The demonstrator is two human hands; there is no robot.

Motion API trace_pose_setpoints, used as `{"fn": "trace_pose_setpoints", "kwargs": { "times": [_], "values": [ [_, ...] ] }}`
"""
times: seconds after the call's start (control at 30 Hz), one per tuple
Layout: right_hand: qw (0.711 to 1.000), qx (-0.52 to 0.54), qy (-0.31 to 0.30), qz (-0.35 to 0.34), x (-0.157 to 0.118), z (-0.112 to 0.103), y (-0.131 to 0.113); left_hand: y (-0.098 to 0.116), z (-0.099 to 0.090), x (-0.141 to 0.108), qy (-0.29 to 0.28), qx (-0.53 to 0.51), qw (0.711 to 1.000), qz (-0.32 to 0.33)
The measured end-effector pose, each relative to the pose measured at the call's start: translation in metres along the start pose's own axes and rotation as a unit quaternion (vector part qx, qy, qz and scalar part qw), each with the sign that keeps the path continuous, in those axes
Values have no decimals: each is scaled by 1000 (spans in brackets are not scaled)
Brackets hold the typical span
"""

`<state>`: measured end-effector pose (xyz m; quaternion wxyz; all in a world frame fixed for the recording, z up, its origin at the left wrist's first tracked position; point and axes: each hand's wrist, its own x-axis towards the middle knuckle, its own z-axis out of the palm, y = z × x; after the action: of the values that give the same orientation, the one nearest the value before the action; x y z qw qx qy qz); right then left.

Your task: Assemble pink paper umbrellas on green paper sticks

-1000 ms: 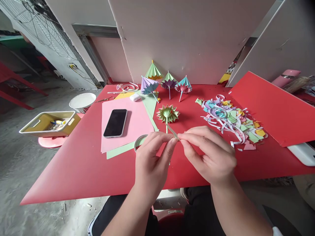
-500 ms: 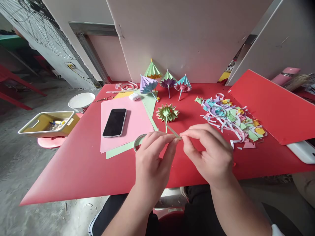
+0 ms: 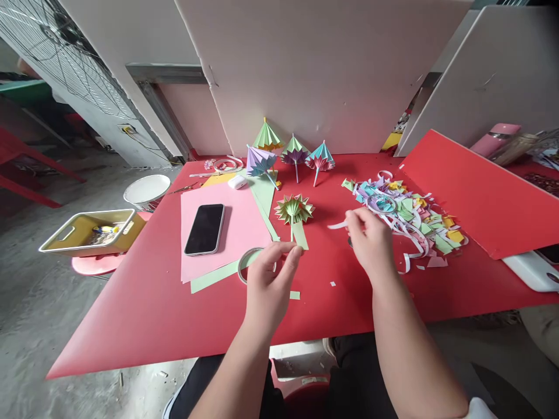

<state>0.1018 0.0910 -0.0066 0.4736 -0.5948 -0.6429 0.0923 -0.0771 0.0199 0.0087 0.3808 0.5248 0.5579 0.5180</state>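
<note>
Between the thumb and fingers of my left hand (image 3: 271, 279) is a small green paper strip (image 3: 300, 235), held upright. My right hand (image 3: 369, 238) pinches a thin white strip (image 3: 337, 225), which looks like tape backing, to the right. Just beyond the green strip lies a pleated green paper umbrella (image 3: 294, 208), its stick toward me. A roll of tape (image 3: 243, 266) sits beside my left hand, partly hidden by it. Another short green piece (image 3: 295, 295) lies on the red table (image 3: 174, 331) near my left wrist.
Several finished paper umbrellas (image 3: 267, 137) stand at the back by the wall. A phone (image 3: 205, 229) rests on pink paper (image 3: 236, 233) at left. Coloured scraps (image 3: 406, 212) are heaped at right, before a tilted red board (image 3: 484, 198). A yellow basket (image 3: 87, 233) stands off the table's left side.
My hands have moved apart: the right has gone right with a white strip, the left keeps the green strip, now turned flat side toward me. The camera view has shifted slightly.
</note>
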Motion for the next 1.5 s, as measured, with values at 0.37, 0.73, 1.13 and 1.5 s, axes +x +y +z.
{"fn": "trace_pose_setpoints", "kwargs": {
  "times": [0.37,0.73,1.13,1.5],
  "values": [
    [974,177,-136,48,-10,21,-5,-25,24,8,79,-211,966,-131],
    [881,415,-137,181,-53,53,-57,-25,32,1,81,-257,958,-102],
    [908,351,-63,223,2,15,-9,-40,-15,84,-31,8,973,-226],
    [905,343,-179,174,1,10,-4,0,12,53,-53,76,995,-34]
  ]
}}
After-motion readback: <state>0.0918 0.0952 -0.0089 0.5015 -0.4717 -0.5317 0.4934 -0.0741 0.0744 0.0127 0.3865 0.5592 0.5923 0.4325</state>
